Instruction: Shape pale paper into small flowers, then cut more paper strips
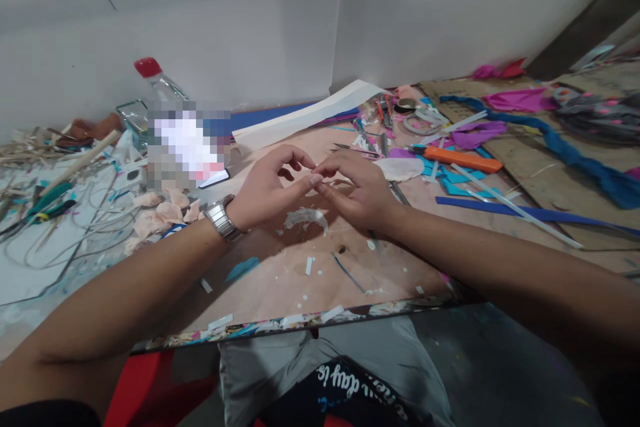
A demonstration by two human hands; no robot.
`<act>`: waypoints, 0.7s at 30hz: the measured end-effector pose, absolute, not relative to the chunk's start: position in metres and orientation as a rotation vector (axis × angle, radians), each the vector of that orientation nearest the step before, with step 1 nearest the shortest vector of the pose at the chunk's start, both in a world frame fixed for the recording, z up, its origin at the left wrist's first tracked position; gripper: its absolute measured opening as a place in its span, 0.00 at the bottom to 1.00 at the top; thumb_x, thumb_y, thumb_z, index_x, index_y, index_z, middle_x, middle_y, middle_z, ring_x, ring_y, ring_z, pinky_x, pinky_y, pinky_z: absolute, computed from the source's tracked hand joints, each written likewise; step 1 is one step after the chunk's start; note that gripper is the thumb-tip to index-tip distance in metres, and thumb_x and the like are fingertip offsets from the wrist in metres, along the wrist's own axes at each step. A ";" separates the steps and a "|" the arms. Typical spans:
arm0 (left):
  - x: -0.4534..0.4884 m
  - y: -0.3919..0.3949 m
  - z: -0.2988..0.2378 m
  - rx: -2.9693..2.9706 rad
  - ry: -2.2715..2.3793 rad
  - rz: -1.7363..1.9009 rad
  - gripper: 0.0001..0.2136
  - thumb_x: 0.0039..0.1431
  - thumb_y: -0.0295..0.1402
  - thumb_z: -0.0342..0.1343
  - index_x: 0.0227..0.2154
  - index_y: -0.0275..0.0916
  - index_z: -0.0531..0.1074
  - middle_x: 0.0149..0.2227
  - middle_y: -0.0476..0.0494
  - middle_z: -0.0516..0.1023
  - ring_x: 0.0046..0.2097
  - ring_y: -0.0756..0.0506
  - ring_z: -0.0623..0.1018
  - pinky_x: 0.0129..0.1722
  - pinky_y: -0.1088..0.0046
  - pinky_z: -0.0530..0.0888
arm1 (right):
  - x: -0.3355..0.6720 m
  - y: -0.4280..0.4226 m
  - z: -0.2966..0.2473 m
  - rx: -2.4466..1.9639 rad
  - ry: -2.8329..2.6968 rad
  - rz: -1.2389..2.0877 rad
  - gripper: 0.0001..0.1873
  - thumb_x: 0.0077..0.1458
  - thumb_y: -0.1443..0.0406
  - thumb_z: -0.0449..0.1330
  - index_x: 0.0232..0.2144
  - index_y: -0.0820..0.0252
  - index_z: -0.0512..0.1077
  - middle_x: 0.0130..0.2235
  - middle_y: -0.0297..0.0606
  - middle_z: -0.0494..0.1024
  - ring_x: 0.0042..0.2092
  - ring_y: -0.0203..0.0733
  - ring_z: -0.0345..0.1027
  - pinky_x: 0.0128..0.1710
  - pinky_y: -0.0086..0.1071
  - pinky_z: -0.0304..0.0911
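My left hand [270, 186], with a metal watch [225, 219] on its wrist, and my right hand [359, 188] meet at the fingertips above the table. Thumb and fingers are pinched together on both sides. Whatever lies between the tips is hidden or too small to name. Just beyond my right hand, a white oval piece [404, 168] rests on the table, partly covered by the hand. A whitish dried smear [304, 219] marks the surface beneath my hands.
An orange utility knife [463, 158] lies to the right, near a blue strip [500, 207] and crumpled blue paper [560, 137]. Behind my hands is a long white paper strip [305, 117]. On the left are pliers [50, 204], wire and a red-capped bottle [163, 84].
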State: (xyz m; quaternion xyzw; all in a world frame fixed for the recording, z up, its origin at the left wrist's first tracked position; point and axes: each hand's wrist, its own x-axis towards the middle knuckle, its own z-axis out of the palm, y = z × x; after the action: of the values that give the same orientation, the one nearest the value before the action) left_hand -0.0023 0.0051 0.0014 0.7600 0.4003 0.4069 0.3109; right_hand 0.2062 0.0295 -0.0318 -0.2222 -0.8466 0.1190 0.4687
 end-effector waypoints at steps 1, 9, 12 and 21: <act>-0.002 0.005 0.001 2.006 1.062 1.074 0.12 0.62 0.41 0.63 0.41 0.37 0.74 0.43 0.41 0.79 0.43 0.46 0.77 0.42 0.70 0.74 | 0.206 0.030 -0.032 -0.548 -2.080 0.288 0.08 0.66 0.58 0.61 0.40 0.55 0.75 0.37 0.39 0.79 0.40 0.44 0.72 0.43 0.41 0.67; -0.002 0.007 -0.002 2.039 1.033 1.107 0.11 0.62 0.38 0.64 0.42 0.37 0.75 0.42 0.43 0.79 0.42 0.47 0.77 0.42 0.70 0.75 | 0.207 0.029 -0.033 -0.584 -2.074 0.258 0.09 0.66 0.58 0.62 0.42 0.56 0.78 0.39 0.40 0.82 0.42 0.45 0.75 0.46 0.41 0.68; -0.002 0.007 -0.002 2.056 1.040 1.110 0.10 0.62 0.37 0.63 0.42 0.37 0.75 0.42 0.43 0.80 0.43 0.47 0.77 0.43 0.69 0.75 | 0.207 0.030 -0.034 -0.612 -2.077 0.249 0.10 0.66 0.57 0.62 0.41 0.54 0.79 0.39 0.39 0.83 0.42 0.45 0.76 0.46 0.41 0.69; -0.001 0.005 -0.001 2.073 1.054 1.124 0.09 0.62 0.36 0.63 0.41 0.37 0.75 0.42 0.43 0.81 0.42 0.47 0.78 0.42 0.69 0.75 | 0.207 0.030 -0.033 -0.652 -2.039 0.269 0.12 0.65 0.54 0.63 0.37 0.55 0.77 0.37 0.38 0.82 0.40 0.44 0.75 0.44 0.41 0.67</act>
State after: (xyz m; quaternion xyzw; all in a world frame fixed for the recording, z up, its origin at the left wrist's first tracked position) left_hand -0.0010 0.0053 -0.0007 0.7714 0.3922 0.4184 0.2759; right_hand 0.2074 0.0302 -0.0332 -0.2662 -0.8330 0.1098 0.4724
